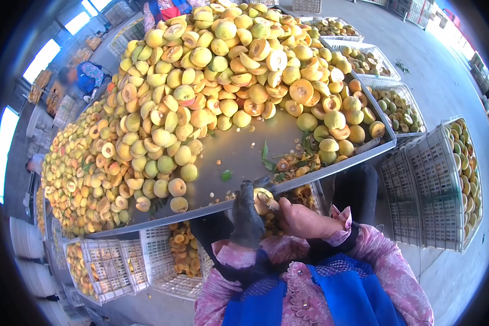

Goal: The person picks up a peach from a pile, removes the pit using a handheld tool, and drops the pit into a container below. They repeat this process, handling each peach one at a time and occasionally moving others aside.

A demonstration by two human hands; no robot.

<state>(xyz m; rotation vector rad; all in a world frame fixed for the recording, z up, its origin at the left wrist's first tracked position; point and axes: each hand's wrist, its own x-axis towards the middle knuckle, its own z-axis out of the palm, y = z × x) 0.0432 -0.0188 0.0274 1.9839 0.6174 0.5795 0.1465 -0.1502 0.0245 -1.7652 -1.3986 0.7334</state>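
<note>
Near the front edge of the metal table (228, 157), my left hand (247, 214) wears a dark glove and is closed round a cut fruit half (262, 200). My bare right hand (304, 219) is just right of it, fingers closed on a small tool whose end meets the fruit; most of the tool is hidden. A large heap of halved yellow fruit (201, 81) covers the far and left parts of the table. Green leaves (266, 157), pits and scraps lie on the metal beyond my hands.
Crates of fruit stand right of the table, one tall stack (424, 190) nearest. Below the front edge are more white crates (165, 266). Across the table a person (168, 10) is partly visible; another person in blue (89, 76) is at the far left.
</note>
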